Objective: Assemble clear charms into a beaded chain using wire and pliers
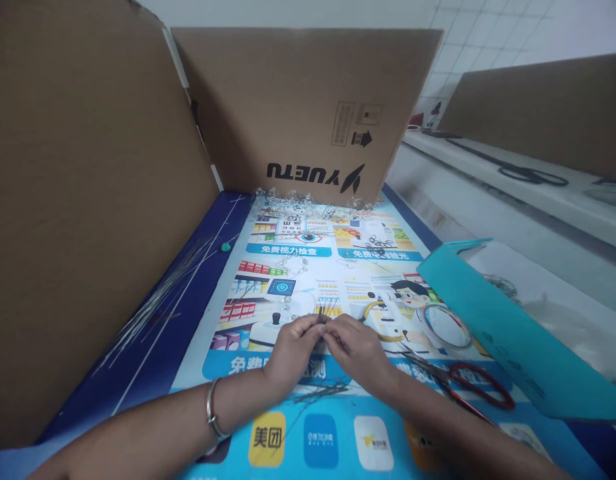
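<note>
Both hands meet over the middle of the printed mat. My left hand (294,348), with a silver bangle on its wrist, is closed in a pinch around a small bunch of thin dark wires (322,311), whose ends stick up past the fingertips. Against it, my right hand (361,350) pinches the same bunch from the right; its fingertips are partly hidden. More cut wires (321,393) lie on the mat just below the hands. Pliers with yellow handles (372,312) rest beyond my right hand, and red-handled scissors (481,387) lie to its right.
Cardboard panels (308,100) stand at the back and left. Long wires (155,303) lie at left beside a small green piece (225,247). Clear beaded wirework (308,203) lines the back. A wire coil (447,327) and a teal box (518,340) are at right.
</note>
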The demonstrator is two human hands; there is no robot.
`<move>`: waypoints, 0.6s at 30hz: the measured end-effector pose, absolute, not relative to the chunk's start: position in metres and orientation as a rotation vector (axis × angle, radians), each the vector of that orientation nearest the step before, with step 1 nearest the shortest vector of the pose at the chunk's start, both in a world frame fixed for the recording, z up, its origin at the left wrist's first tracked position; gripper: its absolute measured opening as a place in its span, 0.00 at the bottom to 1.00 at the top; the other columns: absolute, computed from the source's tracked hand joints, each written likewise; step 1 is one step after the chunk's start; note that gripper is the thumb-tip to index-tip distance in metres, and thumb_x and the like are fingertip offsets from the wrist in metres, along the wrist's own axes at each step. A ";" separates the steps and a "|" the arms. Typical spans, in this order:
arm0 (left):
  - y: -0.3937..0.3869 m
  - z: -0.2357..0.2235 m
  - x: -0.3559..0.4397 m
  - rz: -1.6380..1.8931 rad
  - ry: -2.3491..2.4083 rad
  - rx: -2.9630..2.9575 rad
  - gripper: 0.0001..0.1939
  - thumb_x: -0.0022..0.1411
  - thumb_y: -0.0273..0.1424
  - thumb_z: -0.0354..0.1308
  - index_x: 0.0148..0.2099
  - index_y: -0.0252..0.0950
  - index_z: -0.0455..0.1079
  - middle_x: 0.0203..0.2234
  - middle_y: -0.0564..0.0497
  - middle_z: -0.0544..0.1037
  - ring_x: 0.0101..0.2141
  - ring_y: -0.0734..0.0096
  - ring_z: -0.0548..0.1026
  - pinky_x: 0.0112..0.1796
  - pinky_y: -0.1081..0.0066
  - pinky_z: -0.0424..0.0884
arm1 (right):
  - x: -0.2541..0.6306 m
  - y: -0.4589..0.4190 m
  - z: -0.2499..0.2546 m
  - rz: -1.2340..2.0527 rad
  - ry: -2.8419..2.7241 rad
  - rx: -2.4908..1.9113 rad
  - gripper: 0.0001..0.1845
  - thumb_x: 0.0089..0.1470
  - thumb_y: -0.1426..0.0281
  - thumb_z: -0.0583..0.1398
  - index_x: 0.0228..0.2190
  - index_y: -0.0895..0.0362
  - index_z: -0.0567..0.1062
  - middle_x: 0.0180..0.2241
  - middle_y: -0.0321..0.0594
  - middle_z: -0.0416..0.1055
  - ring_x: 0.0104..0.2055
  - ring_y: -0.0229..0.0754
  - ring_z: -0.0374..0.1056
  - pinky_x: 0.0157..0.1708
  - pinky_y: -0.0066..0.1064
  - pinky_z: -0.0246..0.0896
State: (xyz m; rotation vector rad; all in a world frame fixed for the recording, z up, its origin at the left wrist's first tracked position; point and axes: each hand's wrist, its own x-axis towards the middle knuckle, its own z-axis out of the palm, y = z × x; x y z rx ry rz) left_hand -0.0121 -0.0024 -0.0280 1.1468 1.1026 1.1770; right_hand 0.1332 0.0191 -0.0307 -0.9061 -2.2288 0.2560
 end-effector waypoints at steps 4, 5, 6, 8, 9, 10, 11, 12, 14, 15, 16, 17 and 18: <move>-0.003 -0.030 -0.013 1.191 1.088 1.089 0.10 0.55 0.35 0.53 0.35 0.34 0.70 0.30 0.51 0.74 0.33 0.71 0.70 0.37 0.73 0.65 | 0.137 0.021 -0.029 0.260 -2.256 -0.813 0.08 0.53 0.75 0.53 0.36 0.57 0.69 0.31 0.41 0.69 0.35 0.38 0.65 0.35 0.30 0.62; -0.003 -0.030 -0.013 1.190 1.087 1.076 0.10 0.55 0.35 0.53 0.35 0.34 0.70 0.30 0.51 0.74 0.32 0.71 0.70 0.36 0.73 0.65 | 0.139 0.021 -0.027 0.263 -2.279 -0.804 0.09 0.53 0.75 0.53 0.37 0.57 0.69 0.32 0.41 0.70 0.35 0.38 0.65 0.36 0.30 0.62; -0.004 -0.030 -0.013 1.190 1.084 1.064 0.10 0.55 0.35 0.54 0.35 0.34 0.70 0.29 0.51 0.74 0.32 0.72 0.70 0.36 0.73 0.65 | 0.140 0.022 -0.026 0.260 -2.305 -0.799 0.10 0.53 0.75 0.53 0.38 0.56 0.69 0.33 0.41 0.70 0.36 0.38 0.65 0.36 0.30 0.62; -0.004 -0.028 -0.013 1.203 1.073 1.043 0.10 0.55 0.36 0.54 0.34 0.34 0.70 0.29 0.52 0.73 0.31 0.73 0.69 0.35 0.73 0.65 | 0.144 0.023 -0.022 0.224 -2.358 -0.790 0.11 0.54 0.74 0.53 0.40 0.56 0.69 0.34 0.41 0.70 0.37 0.38 0.65 0.38 0.30 0.62; -0.004 -0.026 -0.013 1.220 1.066 1.033 0.10 0.55 0.36 0.54 0.33 0.34 0.70 0.28 0.52 0.73 0.30 0.73 0.69 0.34 0.73 0.65 | 0.146 0.023 -0.018 0.191 -2.382 -0.783 0.11 0.54 0.74 0.53 0.40 0.57 0.69 0.35 0.42 0.71 0.38 0.38 0.65 0.39 0.30 0.62; -0.004 -0.025 -0.013 1.241 1.057 1.016 0.10 0.55 0.36 0.54 0.33 0.34 0.69 0.27 0.52 0.73 0.30 0.73 0.70 0.35 0.73 0.65 | 0.147 0.021 -0.015 0.150 -2.408 -0.773 0.11 0.54 0.74 0.52 0.40 0.57 0.69 0.36 0.42 0.71 0.39 0.38 0.65 0.39 0.30 0.62; -0.003 -0.023 -0.013 1.260 1.044 0.992 0.10 0.54 0.36 0.54 0.32 0.34 0.69 0.27 0.52 0.74 0.30 0.73 0.70 0.35 0.73 0.65 | 0.148 0.018 -0.010 0.102 -2.436 -0.767 0.11 0.54 0.74 0.52 0.39 0.57 0.70 0.35 0.42 0.71 0.39 0.39 0.65 0.38 0.30 0.62; -0.003 -0.022 -0.013 1.272 1.026 0.962 0.10 0.54 0.36 0.54 0.32 0.34 0.69 0.27 0.52 0.74 0.30 0.73 0.71 0.35 0.72 0.65 | 0.148 0.014 -0.006 0.058 -2.464 -0.759 0.10 0.54 0.74 0.52 0.38 0.58 0.70 0.34 0.43 0.71 0.38 0.40 0.66 0.38 0.31 0.61; -0.003 -0.020 -0.013 1.277 0.982 0.924 0.09 0.54 0.35 0.55 0.31 0.33 0.69 0.26 0.51 0.74 0.30 0.72 0.71 0.36 0.71 0.65 | 0.143 0.001 0.005 0.010 -2.582 -0.684 0.09 0.54 0.75 0.51 0.34 0.59 0.71 0.32 0.43 0.70 0.35 0.40 0.65 0.34 0.31 0.60; -0.003 -0.020 -0.013 1.279 0.963 0.925 0.09 0.54 0.34 0.54 0.31 0.33 0.68 0.26 0.51 0.74 0.30 0.72 0.72 0.36 0.71 0.65 | 0.139 -0.007 0.010 0.013 -2.705 -0.595 0.10 0.55 0.76 0.50 0.33 0.59 0.71 0.30 0.42 0.70 0.32 0.39 0.65 0.31 0.31 0.59; -0.003 -0.019 -0.014 1.283 0.948 0.941 0.08 0.55 0.33 0.54 0.31 0.33 0.68 0.26 0.51 0.74 0.30 0.72 0.71 0.36 0.71 0.65 | 0.134 -0.016 0.014 0.016 -2.812 -0.492 0.10 0.54 0.76 0.50 0.32 0.59 0.70 0.28 0.41 0.69 0.29 0.39 0.63 0.28 0.30 0.57; -0.003 -0.019 -0.014 1.288 0.937 0.964 0.08 0.55 0.33 0.53 0.31 0.33 0.68 0.26 0.50 0.74 0.30 0.73 0.71 0.36 0.72 0.65 | 0.128 -0.025 0.018 0.015 -2.917 -0.387 0.09 0.54 0.76 0.50 0.33 0.59 0.70 0.28 0.41 0.68 0.28 0.39 0.62 0.27 0.32 0.56; -0.003 -0.018 -0.014 1.293 0.929 0.985 0.07 0.56 0.32 0.53 0.31 0.33 0.68 0.26 0.51 0.73 0.30 0.73 0.71 0.36 0.72 0.65 | 0.121 -0.033 0.021 -0.022 -2.977 -0.288 0.08 0.53 0.77 0.51 0.32 0.60 0.69 0.27 0.41 0.68 0.28 0.40 0.61 0.26 0.32 0.54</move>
